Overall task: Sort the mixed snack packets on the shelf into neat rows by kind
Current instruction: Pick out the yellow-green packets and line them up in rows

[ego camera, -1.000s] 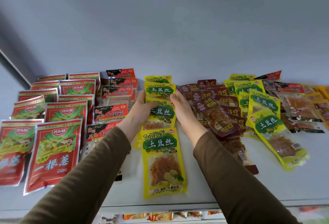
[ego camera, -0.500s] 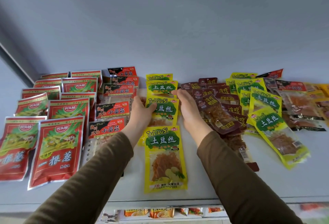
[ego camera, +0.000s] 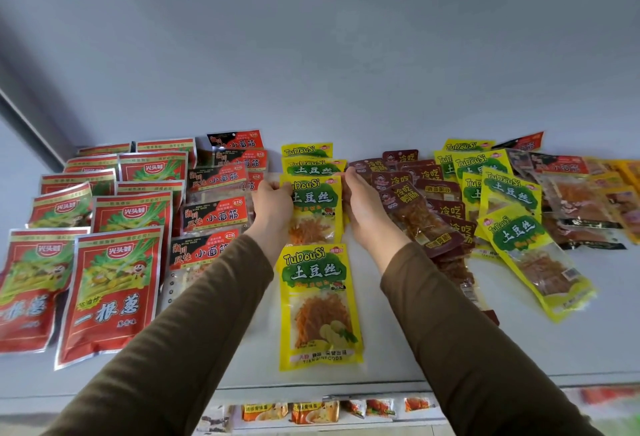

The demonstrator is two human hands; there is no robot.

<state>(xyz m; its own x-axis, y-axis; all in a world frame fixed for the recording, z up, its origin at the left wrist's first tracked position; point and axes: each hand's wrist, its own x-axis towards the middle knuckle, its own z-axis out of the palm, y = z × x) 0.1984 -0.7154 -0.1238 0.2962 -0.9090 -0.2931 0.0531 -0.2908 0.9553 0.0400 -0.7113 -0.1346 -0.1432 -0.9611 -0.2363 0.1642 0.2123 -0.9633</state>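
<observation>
Fingers [ego camera: 277,188] of the left hand [ego camera: 273,207] pinch the left edge of a yellow potato-shred packet [ego camera: 317,208], while the right hand [ego camera: 367,208] lies straight-fingered along its right edge; it sits mid-shelf [ego camera: 398,342] in the yellow column, between red-black packets [ego camera: 216,215] and brown ones [ego camera: 424,217].

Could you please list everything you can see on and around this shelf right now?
Big red packets: about ten, red and green, two rows at the left end.
Red-and-black packets: about six, one row right of the red ones.
Yellow packets in a row: four, yellow and green, centre.
Loose yellow packets: several, in the mixed pile on the right.
Dark brown packets: many, heaped right of centre.
Shelf: one, white.
Packets below the shelf: several, orange, blurred.
Left hand: holds the left edge of a yellow packet in the row.
Right hand: against its right edge.
</observation>
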